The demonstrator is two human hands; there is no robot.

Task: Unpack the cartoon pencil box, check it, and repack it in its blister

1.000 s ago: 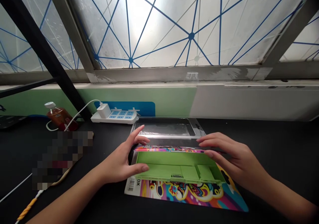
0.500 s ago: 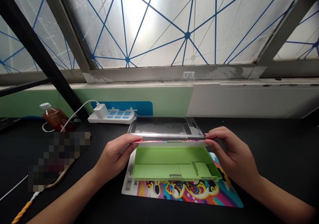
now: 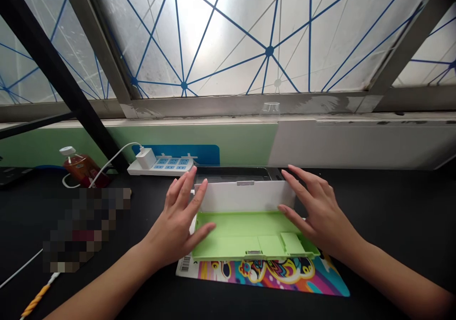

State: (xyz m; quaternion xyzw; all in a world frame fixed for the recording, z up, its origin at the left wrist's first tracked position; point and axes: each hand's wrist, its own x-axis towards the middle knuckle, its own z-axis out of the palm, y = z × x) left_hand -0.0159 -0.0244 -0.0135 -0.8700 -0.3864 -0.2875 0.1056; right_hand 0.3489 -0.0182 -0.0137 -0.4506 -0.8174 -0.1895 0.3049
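Observation:
A pencil case [image 3: 228,222] with a light green inside lies in front of me, its white-lined lid [image 3: 228,197] raised and a small latch plate on the lid's top edge. Moulded compartments show at its right end; I see nothing loose inside. My left hand [image 3: 180,218] is open at the left end, fingers spread by the lid and thumb over the tray. At the right end my right hand [image 3: 313,206] is open too, fingertips near the lid's edge. Underneath lies a colourful printed card [image 3: 263,277] with a barcode at its left.
Behind the lid is a clear plastic package [image 3: 231,174], partly hidden. A white power strip [image 3: 162,166] with a plugged-in charger stands by the wall. To the left are a bottle [image 3: 85,168] of reddish-brown drink, a cable and a blurred item [image 3: 85,230].
The lid has tilted further back, so its white inner face shows. Both hands have let go of its edge and spread their fingers.

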